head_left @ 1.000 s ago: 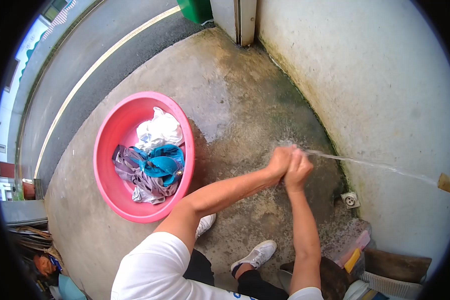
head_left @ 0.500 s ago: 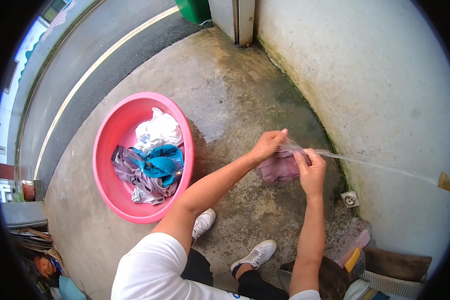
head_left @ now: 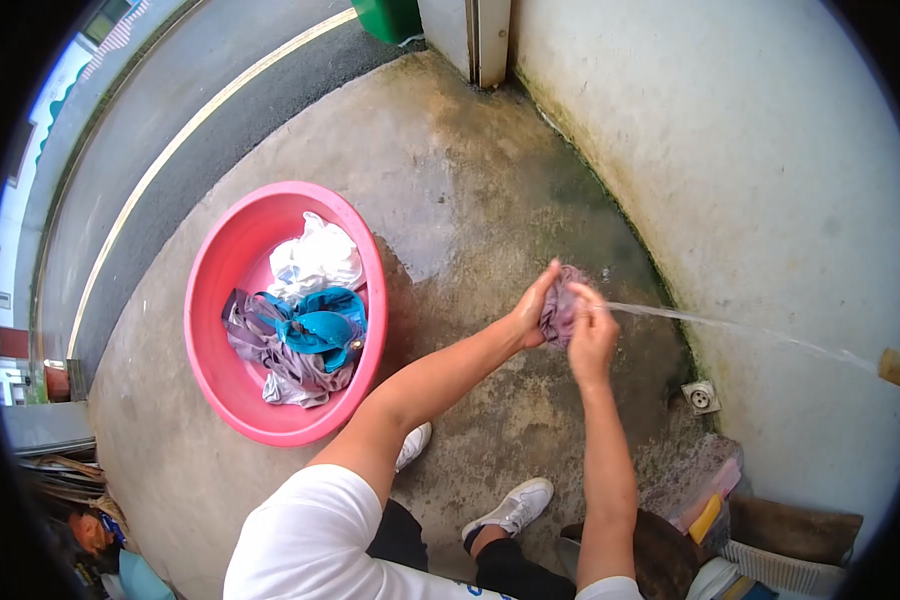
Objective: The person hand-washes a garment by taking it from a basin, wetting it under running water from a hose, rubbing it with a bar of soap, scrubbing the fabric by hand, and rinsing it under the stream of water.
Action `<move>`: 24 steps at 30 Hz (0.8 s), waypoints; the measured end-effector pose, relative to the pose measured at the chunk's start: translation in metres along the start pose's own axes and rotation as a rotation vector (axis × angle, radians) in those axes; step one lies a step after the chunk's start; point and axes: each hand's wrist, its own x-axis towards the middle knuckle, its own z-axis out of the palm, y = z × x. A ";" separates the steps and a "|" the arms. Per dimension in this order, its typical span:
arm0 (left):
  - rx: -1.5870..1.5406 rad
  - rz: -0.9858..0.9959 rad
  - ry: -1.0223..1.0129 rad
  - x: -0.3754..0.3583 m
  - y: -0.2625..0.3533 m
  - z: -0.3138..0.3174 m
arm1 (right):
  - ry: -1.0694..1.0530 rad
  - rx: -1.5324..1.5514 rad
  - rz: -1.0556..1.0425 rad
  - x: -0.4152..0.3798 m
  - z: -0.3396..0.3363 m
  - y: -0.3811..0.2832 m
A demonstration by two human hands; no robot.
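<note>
A wet, crumpled mauve cloth (head_left: pixel 560 312) is bunched between my two hands above the wet concrete. Along its left side, my left hand (head_left: pixel 532 314) cups it with the fingers pointing away from me. My right hand (head_left: pixel 592 335) presses against the right side, fingers bent over the cloth. From the right, a stream of water (head_left: pixel 715 320) shoots across and meets my right hand and the cloth. The cloth's exact kind cannot be made out, and my hands hide part of it.
To the left stands a pink tub (head_left: pixel 202 365) holding a white garment (head_left: pixel 317 258), a blue garment (head_left: pixel 322 322) and greyish-purple clothes (head_left: pixel 260 340). A wall (head_left: pixel 770 180) rises on the right, near a square drain cover (head_left: pixel 701 397). Brushes and a board (head_left: pixel 795 530) lie at lower right.
The cloth hung lower and looser before; now it is gathered into a compact bundle. My right hand has moved left, closer to my left hand.
</note>
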 end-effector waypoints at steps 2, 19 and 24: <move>-0.025 0.049 -0.135 0.038 -0.019 -0.056 | 0.011 -0.100 -0.152 -0.009 0.018 0.008; 0.523 0.273 0.454 0.007 -0.042 -0.005 | 0.294 -0.159 -0.059 0.001 0.027 0.034; 0.634 0.252 0.425 -0.002 -0.035 -0.004 | 0.164 -0.278 0.190 0.007 0.014 0.052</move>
